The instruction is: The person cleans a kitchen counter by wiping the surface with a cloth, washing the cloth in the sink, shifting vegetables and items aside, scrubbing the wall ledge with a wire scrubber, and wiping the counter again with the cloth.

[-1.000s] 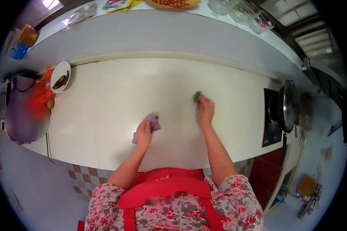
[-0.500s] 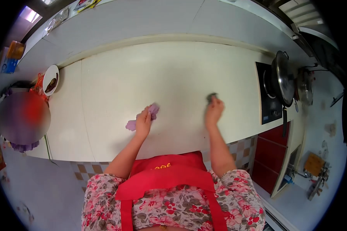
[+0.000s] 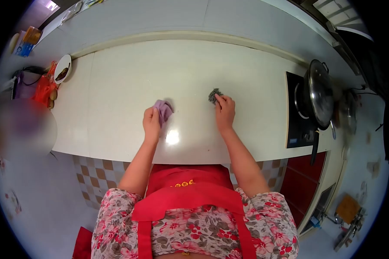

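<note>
My left hand (image 3: 151, 122) is closed on a crumpled purple cloth (image 3: 164, 111), which spreads out to the right of the fingers over the white countertop (image 3: 121, 86). To the right, the fingers of my right hand (image 3: 225, 110) press on a dark grey-green scouring pad (image 3: 214, 96) against the same surface. The two hands are apart, with bare counter and a bright light reflection between them. A small dark speck lies near the counter's front edge.
On the right, a lidded black wok (image 3: 319, 95) sits on a black cooktop (image 3: 294, 129), its handle reaching past the front edge. At the left end are a white bowl (image 3: 63, 69) with dark food, a red bag (image 3: 44, 90) and purple material.
The view has shifted. My right hand and the scouring pad have moved left, closer to my left hand. The purple cloth is more bunched up beside the left fingers than before.
</note>
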`<state>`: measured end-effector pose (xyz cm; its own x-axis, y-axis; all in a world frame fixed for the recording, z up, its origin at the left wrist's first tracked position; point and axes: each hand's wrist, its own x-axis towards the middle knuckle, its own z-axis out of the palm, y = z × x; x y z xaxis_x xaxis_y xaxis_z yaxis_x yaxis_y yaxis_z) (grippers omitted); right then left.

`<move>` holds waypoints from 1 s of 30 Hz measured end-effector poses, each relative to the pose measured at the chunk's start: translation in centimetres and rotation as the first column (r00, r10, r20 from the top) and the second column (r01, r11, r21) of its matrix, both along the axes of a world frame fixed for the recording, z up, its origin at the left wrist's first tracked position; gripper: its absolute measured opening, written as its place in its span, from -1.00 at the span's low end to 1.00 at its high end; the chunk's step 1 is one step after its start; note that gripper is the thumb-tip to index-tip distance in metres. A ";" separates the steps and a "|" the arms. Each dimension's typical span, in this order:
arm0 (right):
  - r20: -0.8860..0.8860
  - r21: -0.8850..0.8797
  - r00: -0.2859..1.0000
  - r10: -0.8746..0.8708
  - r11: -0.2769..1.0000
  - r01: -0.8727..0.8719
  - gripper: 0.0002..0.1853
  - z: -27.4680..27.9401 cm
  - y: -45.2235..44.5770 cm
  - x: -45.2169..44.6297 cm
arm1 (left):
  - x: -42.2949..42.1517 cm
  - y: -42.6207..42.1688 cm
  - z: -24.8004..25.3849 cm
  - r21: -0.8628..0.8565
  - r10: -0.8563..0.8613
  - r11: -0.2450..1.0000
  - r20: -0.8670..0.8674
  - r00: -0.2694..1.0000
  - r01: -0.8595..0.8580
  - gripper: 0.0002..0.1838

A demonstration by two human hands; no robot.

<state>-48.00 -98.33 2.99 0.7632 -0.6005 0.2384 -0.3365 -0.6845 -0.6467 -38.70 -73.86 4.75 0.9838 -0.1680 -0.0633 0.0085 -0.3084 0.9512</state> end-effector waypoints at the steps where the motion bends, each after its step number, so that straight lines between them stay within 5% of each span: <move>1: -0.024 0.040 1.000 0.017 0.999 -0.016 -0.66 0.0 -1.2 0.1 | 0.0 -0.6 2.0 -0.162 0.050 0.983 -0.212 0.976 -0.085 -0.70; 2: -0.021 0.039 1.000 0.021 0.999 -0.020 -0.66 0.1 -1.5 0.2 | -0.3 -1.1 3.0 -0.298 0.057 0.934 -0.419 0.906 -0.196 -0.69; 5: -0.035 0.021 0.999 -0.012 1.000 0.013 -0.67 0.7 -2.0 -1.2 | -1.0 -1.1 2.6 -0.321 0.113 0.911 -0.410 0.905 -0.259 -0.67; 8: -0.049 -0.131 0.937 -0.347 0.932 0.338 -0.68 -0.8 -5.4 -6.6 | -1.8 -0.5 1.0 -0.274 0.102 0.933 -0.425 0.900 -0.235 -0.66; 11: -0.060 -0.191 0.710 -0.701 0.707 0.681 -0.75 -2.9 -12.2 -14.9 | -3.0 -1.4 0.4 -0.269 0.011 0.951 -0.470 0.883 -0.155 -0.67; 13: -0.067 -0.068 0.637 -0.768 0.640 0.765 -0.80 -5.5 -14.5 -18.0 | -3.3 -2.2 -1.1 -0.250 -0.027 0.964 -0.444 0.896 -0.095 -0.69; 15: -0.182 -0.177 0.688 -0.703 0.711 0.680 -0.75 -5.8 -12.6 -16.7 | -3.6 -2.4 -3.0 -0.162 -0.125 0.985 -0.461 0.879 0.055 -0.73; 18: -0.263 0.310 0.773 -0.576 0.709 0.634 -0.58 -1.4 -5.2 -11.5 | -4.9 -4.9 -1.7 -0.225 -0.176 0.971 -0.456 0.872 0.078 -0.78; 19: -0.315 0.259 0.848 -0.426 0.821 0.509 -0.63 -2.0 -3.3 -10.5 | -5.2 -5.4 -1.0 -0.234 -0.194 0.968 -0.462 0.866 0.092 -0.74; 21: -0.275 -0.131 0.947 -0.165 0.982 0.134 -0.75 -3.5 0.1 -9.9 | -4.9 -5.0 -2.2 -0.237 -0.244 0.960 -0.454 0.857 0.147 -0.75; 23: -0.267 -0.175 0.940 -0.214 0.970 0.171 -0.79 -4.5 -1.3 -11.0 | -4.7 -4.1 -3.4 -0.201 -0.296 0.952 -0.402 0.867 0.232 -0.76; 25: -0.271 0.133 0.786 -0.556 0.787 0.603 -0.75 -1.9 -4.0 -12.5 | -4.6 -4.0 -1.6 -0.193 -0.304 0.950 -0.394 0.867 0.245 -0.78; 27: -0.193 0.061 0.764 -0.616 0.770 0.636 -0.66 -1.4 -4.8 -13.5 | -4.8 -4.2 -1.1 -0.104 -0.363 0.929 -0.424 0.829 0.354 -0.82; 29: -0.360 0.193 0.746 -0.560 0.737 0.647 -0.63 -0.8 -3.4 -13.8 | -5.7 -4.6 -1.7 -0.185 -0.404 0.915 -0.435 0.805 0.359 -0.83; 30: -0.317 0.111 0.839 -0.442 0.862 0.495 -0.69 -1.6 -2.3 -14.6 | -5.8 -4.9 -2.1 -0.225 -0.453 0.892 -0.438 0.776 0.393 -0.74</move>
